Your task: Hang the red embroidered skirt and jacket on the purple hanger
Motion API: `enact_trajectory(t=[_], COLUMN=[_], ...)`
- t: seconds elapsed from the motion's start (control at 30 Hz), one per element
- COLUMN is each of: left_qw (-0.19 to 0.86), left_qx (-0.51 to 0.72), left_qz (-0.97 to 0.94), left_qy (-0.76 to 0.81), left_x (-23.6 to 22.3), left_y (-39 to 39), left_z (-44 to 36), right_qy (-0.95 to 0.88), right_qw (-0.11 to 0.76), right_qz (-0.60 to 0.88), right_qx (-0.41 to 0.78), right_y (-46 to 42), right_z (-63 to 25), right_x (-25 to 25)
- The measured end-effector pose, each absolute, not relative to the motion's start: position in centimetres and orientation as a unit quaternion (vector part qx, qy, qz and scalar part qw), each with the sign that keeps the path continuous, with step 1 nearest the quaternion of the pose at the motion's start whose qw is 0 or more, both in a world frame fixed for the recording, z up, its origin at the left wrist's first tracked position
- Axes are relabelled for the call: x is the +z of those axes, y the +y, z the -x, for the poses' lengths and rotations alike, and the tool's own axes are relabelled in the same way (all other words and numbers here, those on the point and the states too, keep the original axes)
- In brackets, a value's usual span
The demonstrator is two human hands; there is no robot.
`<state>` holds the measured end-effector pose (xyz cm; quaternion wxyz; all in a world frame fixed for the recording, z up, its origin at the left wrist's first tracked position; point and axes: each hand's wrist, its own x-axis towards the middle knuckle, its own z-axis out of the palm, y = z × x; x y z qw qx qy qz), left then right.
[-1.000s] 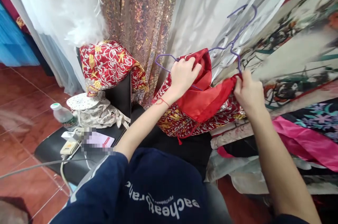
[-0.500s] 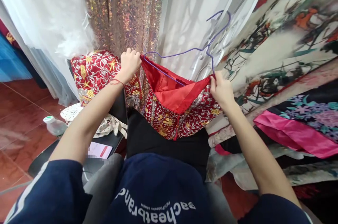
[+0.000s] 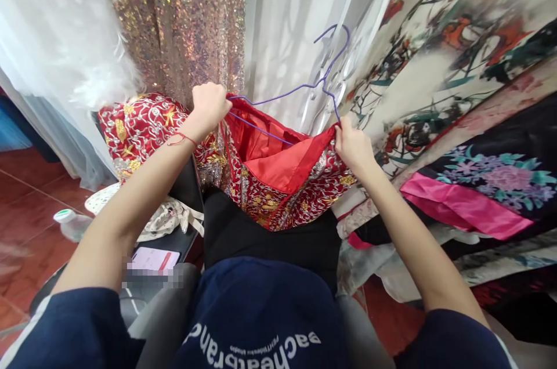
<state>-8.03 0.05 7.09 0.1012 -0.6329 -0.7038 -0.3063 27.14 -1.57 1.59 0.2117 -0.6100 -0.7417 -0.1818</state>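
A red garment (image 3: 278, 177) with gold and silver embroidery and a plain red lining hangs spread between my two hands over my lap. My left hand (image 3: 209, 104) is closed on its left top edge, at the left end of a thin purple wire hanger (image 3: 300, 87). My right hand (image 3: 351, 145) pinches the right top edge, at the hanger's right end. The hanger's hook points up in front of a white sheer dress. The hanger's lower bar lies inside the garment's opening.
Hanging clothes fill the back: white tulle (image 3: 56, 38), a sequined gold dress (image 3: 183, 21), white satin (image 3: 287, 15), floral printed fabrics (image 3: 456, 55) and a pink-trimmed black one (image 3: 470, 206). Another red embroidered piece (image 3: 134, 131) drapes over a black chair. A bottle (image 3: 72, 224) and phone (image 3: 154, 259) lie left.
My left hand moved left along the garment's top edge and pulled it open wide. My right hand came in closer. The hanger now spans the opening, and my view shifted right.
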Motion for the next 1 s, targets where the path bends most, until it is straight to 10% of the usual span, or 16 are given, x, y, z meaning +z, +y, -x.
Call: enact_trajectory(t=[0.63,1.0], left_qw=[0.109,-0.071], left_qx=[-0.401,-0.538], left_qz=[0.593,0.718], left_qy=[-0.689,-0.436], left_x=[9.1,6.8], left_y=[-1.6,-6.2], left_z=[4.6,-8.9], right_qy=[-0.726,-0.720], right_qw=[0.194,0.195], right_qz=[0.615,0.616], right_qx=[-0.240,-0.255], right_y=[-2.6,-2.5], right_z=[-25.7,-29.0], right_x=[1.8,3.4])
